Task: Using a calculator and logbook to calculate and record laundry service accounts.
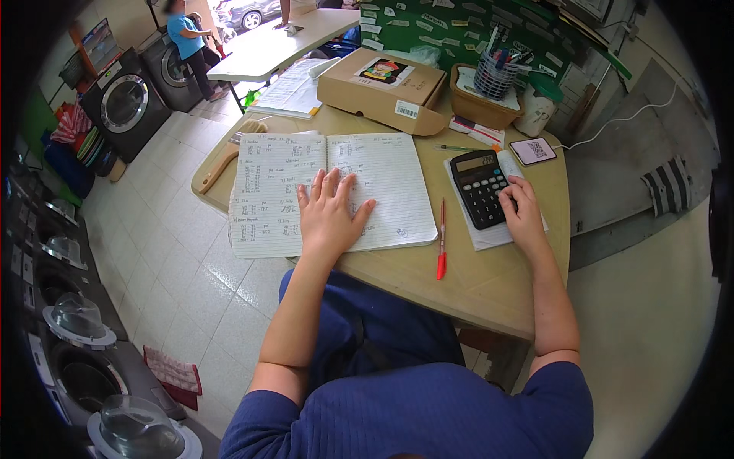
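Observation:
An open spiral notebook with handwritten entries lies on the wooden table. My left hand rests flat on it, fingers spread, across the middle binding. At the right, my right hand is at the right edge of a black calculator, fingers curled over its keys; whether a fingertip presses one, I cannot tell. Beneath the calculator is a white paper pad. Between notebook and pad lies a red pen. A phone on a white cable, its screen showing a printed-style code, lies beyond the calculator.
A cardboard box, a basket with a pen holder, and a lidded jar stand at the back. A wooden-handled brush lies left of the notebook. Front-loading machines line the left; a person stands beyond.

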Demonstrator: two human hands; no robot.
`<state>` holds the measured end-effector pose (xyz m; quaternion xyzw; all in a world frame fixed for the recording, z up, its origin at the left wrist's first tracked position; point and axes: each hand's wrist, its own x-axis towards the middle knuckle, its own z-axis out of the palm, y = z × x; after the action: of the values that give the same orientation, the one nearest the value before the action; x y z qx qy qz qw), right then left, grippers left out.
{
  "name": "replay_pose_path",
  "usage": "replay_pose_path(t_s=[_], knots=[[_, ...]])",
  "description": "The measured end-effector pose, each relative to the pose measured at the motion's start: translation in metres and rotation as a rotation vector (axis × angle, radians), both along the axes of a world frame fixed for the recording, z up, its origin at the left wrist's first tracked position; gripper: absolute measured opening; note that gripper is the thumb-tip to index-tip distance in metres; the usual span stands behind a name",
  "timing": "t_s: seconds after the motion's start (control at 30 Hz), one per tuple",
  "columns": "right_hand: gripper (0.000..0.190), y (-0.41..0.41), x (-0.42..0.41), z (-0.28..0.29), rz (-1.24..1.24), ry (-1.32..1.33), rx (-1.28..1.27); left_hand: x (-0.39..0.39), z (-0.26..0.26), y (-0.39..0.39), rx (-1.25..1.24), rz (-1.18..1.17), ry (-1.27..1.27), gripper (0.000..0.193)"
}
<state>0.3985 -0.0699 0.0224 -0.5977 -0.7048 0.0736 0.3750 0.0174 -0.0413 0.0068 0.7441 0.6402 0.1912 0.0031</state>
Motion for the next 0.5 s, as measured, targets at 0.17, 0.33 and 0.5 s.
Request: replay_pose_path(t_s=[0.17, 0.33, 0.5], knots=[[0.021, 0.000, 0.000, -0.002, 0.000, -0.007, 0.013, -0.001, -0.004, 0.000, 0.033, -0.002, -0.012, 0.066], [0.019, 0.002, -0.006, -0.007, 0.020, 0.077, 0.115, -0.002, -0.001, -0.002, 0.048, -0.011, -0.034, 0.063], [0.014, -0.009, -0.024, 0.010, 0.071, 0.122, 0.165, -0.002, 0.000, -0.002, 0.041, 0.005, -0.035, 0.061]])
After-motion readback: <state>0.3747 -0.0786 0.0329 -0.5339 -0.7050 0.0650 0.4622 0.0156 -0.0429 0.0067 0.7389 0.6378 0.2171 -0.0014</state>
